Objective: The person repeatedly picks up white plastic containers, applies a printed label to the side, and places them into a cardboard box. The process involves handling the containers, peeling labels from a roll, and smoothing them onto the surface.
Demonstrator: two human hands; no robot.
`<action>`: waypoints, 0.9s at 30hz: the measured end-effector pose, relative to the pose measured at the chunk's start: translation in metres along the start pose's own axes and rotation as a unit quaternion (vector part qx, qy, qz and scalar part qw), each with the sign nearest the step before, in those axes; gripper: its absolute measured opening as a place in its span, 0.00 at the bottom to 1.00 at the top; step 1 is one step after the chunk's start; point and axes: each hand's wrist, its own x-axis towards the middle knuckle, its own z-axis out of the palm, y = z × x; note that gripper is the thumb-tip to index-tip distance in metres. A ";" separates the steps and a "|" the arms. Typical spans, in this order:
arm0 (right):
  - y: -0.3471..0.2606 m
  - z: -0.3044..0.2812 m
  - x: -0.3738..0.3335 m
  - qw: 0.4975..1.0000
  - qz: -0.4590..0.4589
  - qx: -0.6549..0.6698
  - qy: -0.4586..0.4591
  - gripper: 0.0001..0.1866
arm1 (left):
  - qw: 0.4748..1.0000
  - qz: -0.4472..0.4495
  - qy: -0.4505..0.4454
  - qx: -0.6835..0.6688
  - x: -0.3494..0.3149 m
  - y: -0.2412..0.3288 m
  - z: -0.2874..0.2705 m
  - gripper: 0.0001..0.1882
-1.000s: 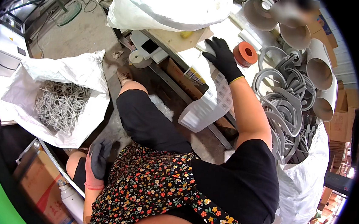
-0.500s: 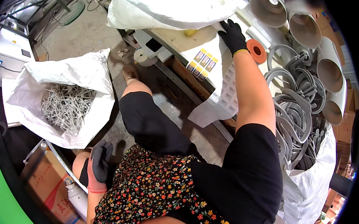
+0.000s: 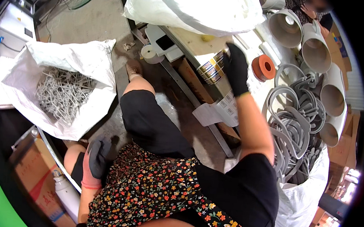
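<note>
- My right hand (image 3: 236,68) fingers pinch the sheet of labels (image 3: 218,90); its long axis hangs off the desk (image 3: 188,38) toward me.
- My left hand (image 3: 97,158) rests loosely curled and empty on my thigh.

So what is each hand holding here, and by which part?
The right hand grips a long sheet of printed labels by its upper end, the rest hanging off the table. The left hand holds nothing, resting by the thigh.

Black glove on right hand (image 3: 236,68), dark grey glove with red cuff on left hand (image 3: 97,161), black short sleeves, floral top
</note>
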 end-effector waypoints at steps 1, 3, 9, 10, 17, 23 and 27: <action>-0.027 -0.001 -0.025 0.998 0.033 0.048 -0.025 0.18 | 0.993 0.047 -0.034 0.107 0.000 0.004 0.003 0.22; -0.054 0.013 -0.095 0.958 0.097 0.242 -0.117 0.17 | 0.980 -0.060 0.025 -0.189 0.002 0.007 0.008 0.17; -0.031 0.095 -0.166 0.887 0.343 0.308 -0.034 0.21 | 0.987 0.027 -0.084 0.135 0.001 -0.018 -0.016 0.18; 0.002 0.104 -0.164 0.927 0.279 0.206 -0.144 0.20 | 0.978 -0.063 -0.025 -0.195 -0.002 -0.031 -0.022 0.18; 0.022 0.135 -0.131 0.924 0.241 0.229 -0.190 0.19 | 0.981 0.099 0.067 -0.155 -0.054 -0.014 -0.058 0.21; -0.035 0.091 -0.109 0.849 0.336 0.404 -0.065 0.18 | 0.877 0.018 0.430 -0.215 -0.149 -0.061 -0.155 0.19; -0.092 0.025 -0.075 0.909 0.312 0.273 -0.048 0.20 | 0.716 -0.027 0.681 0.150 -0.240 -0.148 -0.235 0.23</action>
